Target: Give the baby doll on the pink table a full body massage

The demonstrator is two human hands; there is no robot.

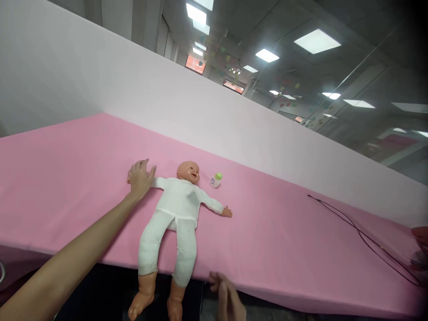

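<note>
A baby doll point(180, 200) in a white top and trousers lies on its back on the pink-covered table point(274, 232). Its bare feet hang past the front edge. My left hand point(141, 178) rests over the doll's outstretched arm on the left, thumb apart from the fingers, with the doll's hand partly hidden beneath it. Low in the picture, my right hand point(230, 298) is at the table's front edge, right of the doll's feet. Its thumb and fingers are apart and nothing shows in it. Beside the doll's head stands a small white bottle point(216, 180) with a green cap.
A thin black cable point(351, 220) runs across the right part of the table. At the far right edge, part of another person's hand point(420, 234) shows. A white partition point(214, 116) rises behind the table.
</note>
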